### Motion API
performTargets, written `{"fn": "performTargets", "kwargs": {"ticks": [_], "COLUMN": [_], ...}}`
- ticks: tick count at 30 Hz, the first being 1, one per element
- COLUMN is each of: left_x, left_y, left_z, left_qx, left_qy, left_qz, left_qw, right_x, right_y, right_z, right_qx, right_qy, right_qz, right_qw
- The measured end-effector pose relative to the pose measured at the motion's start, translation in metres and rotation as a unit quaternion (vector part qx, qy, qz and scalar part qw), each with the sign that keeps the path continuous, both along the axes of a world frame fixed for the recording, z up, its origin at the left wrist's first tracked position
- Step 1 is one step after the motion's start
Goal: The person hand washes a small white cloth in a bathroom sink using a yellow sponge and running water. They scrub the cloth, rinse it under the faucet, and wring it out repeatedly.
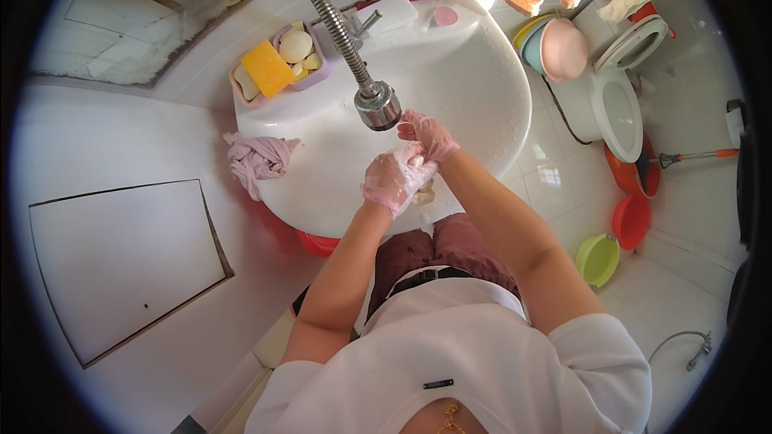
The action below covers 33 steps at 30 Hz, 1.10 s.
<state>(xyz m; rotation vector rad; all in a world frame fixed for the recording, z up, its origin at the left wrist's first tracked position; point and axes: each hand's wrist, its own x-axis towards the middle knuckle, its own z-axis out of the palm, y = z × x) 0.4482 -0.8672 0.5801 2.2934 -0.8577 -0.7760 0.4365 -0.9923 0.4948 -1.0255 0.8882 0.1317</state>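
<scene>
Over the front part of the white sink (325, 175), my left hand (395, 178) is covered in whitish lather and seems to wear a thin pinkish glove. Against it rests my right hand (428, 135), in a similar glove, its wrist side touching the left hand's fingers and its own fingers partly curled. Whether the left hand grips the right or holds something small is hard to tell. A chrome faucet head (377, 110) on a flexible metal neck hangs just beyond the hands. Below them, a beige crumpled item (424, 193) lies at the sink's front, partly hidden.
A pink cloth (262, 160) drapes over the sink's left rim. Soap dishes (319, 72) with a yellow sponge (266, 69) sit at the back left; a pink soap piece (446, 16) is at the back right. Basins (564, 49) and a toilet (618, 108) stand to the right.
</scene>
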Motion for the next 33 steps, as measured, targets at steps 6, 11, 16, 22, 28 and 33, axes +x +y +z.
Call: {"fn": "performTargets", "kwargs": {"ticks": [6,11,16,22,28,33], "left_x": [0.004,0.005,-0.008,-0.006,0.003,0.026], "left_y": [-0.004,0.012,0.004,0.001,0.008,0.002], "left_z": [-0.003,-0.023,-0.012,-0.017,-0.068,-0.069], "left_qx": [0.085,0.066,0.058,0.134,0.19,0.182], "left_qy": [-0.001,0.023,0.015,-0.072,-0.17,-0.118], "left_qz": [0.008,-0.02,0.001,0.015,-0.013,0.027], "left_qw": [0.996,0.997,0.998,0.988,0.967,0.976], "right_x": [-0.015,-0.013,-0.012,-0.016,-0.023,-0.021], "right_y": [0.015,0.022,0.016,0.023,0.045,0.069], "right_z": [-0.021,-0.022,-0.025,-0.043,-0.04,-0.039], "right_qx": [0.007,-0.03,-0.032,-0.094,-0.153,-0.262], "right_qy": [-0.015,-0.001,-0.004,-0.026,-0.056,-0.024], "right_qz": [-0.021,0.006,0.009,0.005,-0.014,-0.026], "right_qw": [1.0,1.0,0.999,0.995,0.987,0.964]}}
